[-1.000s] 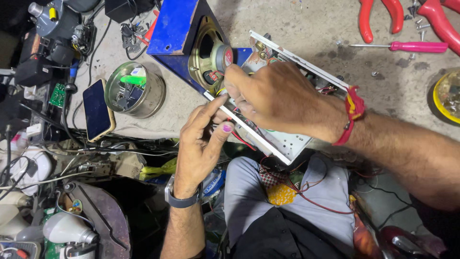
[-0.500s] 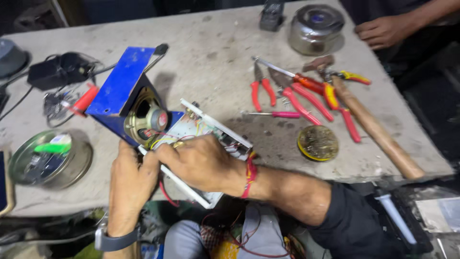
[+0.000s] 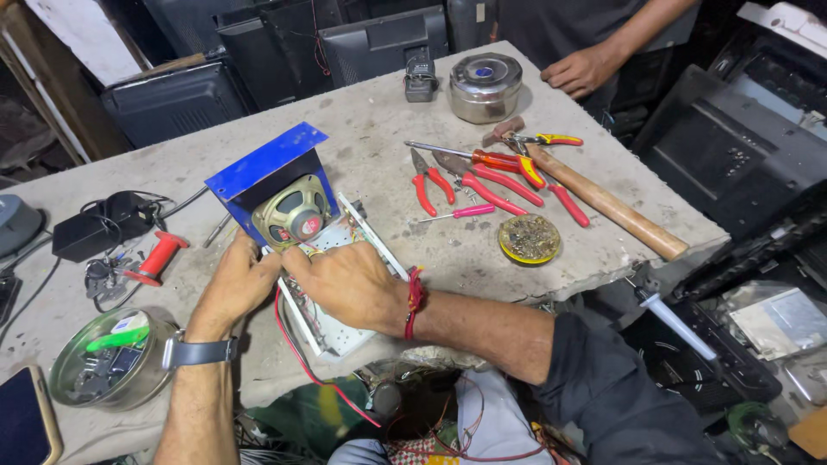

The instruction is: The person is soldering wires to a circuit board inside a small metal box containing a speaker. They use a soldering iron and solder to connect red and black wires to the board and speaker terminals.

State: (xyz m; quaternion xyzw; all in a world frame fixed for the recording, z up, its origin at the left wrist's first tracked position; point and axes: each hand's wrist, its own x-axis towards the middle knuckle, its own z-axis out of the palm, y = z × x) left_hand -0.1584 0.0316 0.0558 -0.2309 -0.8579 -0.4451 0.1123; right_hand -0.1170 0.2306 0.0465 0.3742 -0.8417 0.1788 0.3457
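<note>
At the near edge of the worktable [image 3: 362, 129], these lines take the scene from the middle outward.

Unit in hand: a small blue metal speaker box [image 3: 267, 168] with a round speaker cone [image 3: 293, 215] facing the person, joined to a white perforated chassis [image 3: 345, 331] that overhangs the table's front edge, probably so both hands can get at its inside.

Left hand [image 3: 237, 284]: cupped against the box's lower left side, fingers curled onto the metal, apparently steadying it; a dark wristwatch [image 3: 198, 351] sits on the wrist.

Right hand [image 3: 349, 280]: laid over the open chassis, fingers bent down into the wiring just below the cone; whether the fingertips pinch anything I cannot tell, since the hand hides them. A red thread band [image 3: 415, 301] circles the wrist.

Wire: a red wire [image 3: 297, 353] drops from the chassis toward the lap.

Tools to the right: red-handled pliers [image 3: 426, 185], a pink screwdriver [image 3: 461, 211], a wooden-handled hammer [image 3: 603, 202] and a round yellow-rimmed lid of small parts [image 3: 529, 238], all near the right hand's side.

Left side: a red spool-like piece [image 3: 157, 257], a black adapter [image 3: 95, 228], a clear round tub [image 3: 108, 357].

Far edge: a steel tin [image 3: 485, 86] and another person's hand [image 3: 581, 73] resting on the table.
</note>
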